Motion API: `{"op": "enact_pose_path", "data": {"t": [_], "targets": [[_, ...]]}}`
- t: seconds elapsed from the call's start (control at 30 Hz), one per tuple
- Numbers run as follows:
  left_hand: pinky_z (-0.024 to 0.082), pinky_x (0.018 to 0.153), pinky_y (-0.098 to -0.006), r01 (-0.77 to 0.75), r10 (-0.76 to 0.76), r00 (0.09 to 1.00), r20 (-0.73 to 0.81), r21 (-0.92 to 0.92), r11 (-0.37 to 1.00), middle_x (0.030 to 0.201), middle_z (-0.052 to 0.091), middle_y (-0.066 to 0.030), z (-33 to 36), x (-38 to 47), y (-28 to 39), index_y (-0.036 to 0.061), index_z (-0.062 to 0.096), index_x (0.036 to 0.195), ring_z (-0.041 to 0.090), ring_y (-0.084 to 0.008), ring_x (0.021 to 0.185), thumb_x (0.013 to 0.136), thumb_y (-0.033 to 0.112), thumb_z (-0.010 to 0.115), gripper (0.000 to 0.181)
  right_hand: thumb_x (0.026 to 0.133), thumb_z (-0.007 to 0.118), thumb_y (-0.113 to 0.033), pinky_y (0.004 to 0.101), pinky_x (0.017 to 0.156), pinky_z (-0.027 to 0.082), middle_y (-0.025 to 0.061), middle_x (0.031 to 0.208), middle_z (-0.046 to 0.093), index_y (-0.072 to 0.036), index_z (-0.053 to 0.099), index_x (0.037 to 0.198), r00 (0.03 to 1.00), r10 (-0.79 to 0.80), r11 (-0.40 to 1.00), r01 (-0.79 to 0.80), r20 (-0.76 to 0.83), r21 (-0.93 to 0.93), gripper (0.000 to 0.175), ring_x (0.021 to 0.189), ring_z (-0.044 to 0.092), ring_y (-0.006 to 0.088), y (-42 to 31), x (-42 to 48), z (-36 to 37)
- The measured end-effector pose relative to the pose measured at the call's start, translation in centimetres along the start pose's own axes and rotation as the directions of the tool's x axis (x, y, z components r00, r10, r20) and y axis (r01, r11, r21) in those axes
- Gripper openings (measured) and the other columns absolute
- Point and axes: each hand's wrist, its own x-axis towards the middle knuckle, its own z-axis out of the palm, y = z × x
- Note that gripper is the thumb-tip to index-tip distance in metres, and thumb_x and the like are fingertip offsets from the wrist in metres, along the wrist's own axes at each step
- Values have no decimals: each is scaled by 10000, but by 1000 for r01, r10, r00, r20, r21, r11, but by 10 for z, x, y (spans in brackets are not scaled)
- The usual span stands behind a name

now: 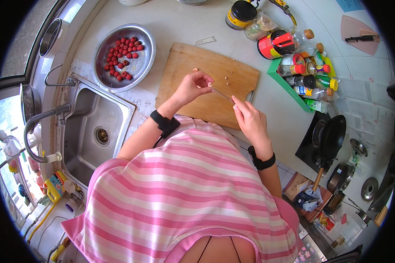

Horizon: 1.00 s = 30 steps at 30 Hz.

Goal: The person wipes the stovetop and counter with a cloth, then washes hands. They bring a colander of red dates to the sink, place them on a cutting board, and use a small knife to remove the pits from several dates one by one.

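My left hand is above a wooden cutting board, thumb and fingers curled together around a small, mostly hidden piece. A pale bit shows at its fingertips. My right hand grips a thin, dark, stick-like tool, whose tip meets the pale bit; whether it is a knife seen edge-on or a rod, I cannot tell. Small pale crumbs lie scattered on the board, and a larger piece shows just beyond my left hand. Red hawthorn-like fruits fill part of a perforated metal colander at the left.
Left of me is a steel sink with a curved faucet. A white slotted strip lies behind the board. At right are a green box of condiment bottles, a large red-labelled bottle and a wok on the stove.
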Motion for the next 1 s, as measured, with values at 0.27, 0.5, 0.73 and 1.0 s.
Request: {"op": "enact_pose_path", "data": {"t": [0.27, 0.5, 0.73, 1.0], "targets": [[472, 721, -196, -28, 32, 999, -26, 139, 990, 802, 612, 17, 5, -1, 6, 3, 636, 939, 584, -42, 727, 762, -24, 726, 201, 928, 561, -218, 403, 519, 494, 85, 786, 618, -134, 641, 1156, 1000, -2, 999, 2, 5, -50, 256, 601, 623, 302, -1, -1, -3], [500, 851, -260, -85, 131, 984, -121, 331, 940, 690, 629, -7, 11, -2, 15, -17, 636, 864, 602, -78, 639, 747, 15, 745, 162, 931, 555, -215, 417, 530, 499, 105, 796, 624, -126, 633, 1131, 998, 54, 993, -52, 15, -102, 233, 607, 627, 315, -9, -3, -1], [521, 749, -244, -66, 110, 986, -129, 304, 950, 775, 647, -41, 11, -1, 14, -22, 647, 883, 641, -103, 722, 739, 5, 752, 181, 927, 555, -203, 415, 545, 505, 108, 799, 625, -126, 630, 1127, 999, 38, 996, -36, 21, -79, 227, 632, 635, 313, -9, -3, -3], [520, 695, -246, -82, 122, 986, -112, 313, 946, 786, 645, -51, 12, -1, 15, -24, 645, 891, 642, -110, 731, 733, -2, 756, 194, 924, 559, -198, 416, 551, 508, 110, 798, 631, -121, 628, 1107, 999, 50, 996, -49, 11, -80, 210, 644, 637, 318, -10, -5, -1]]}}
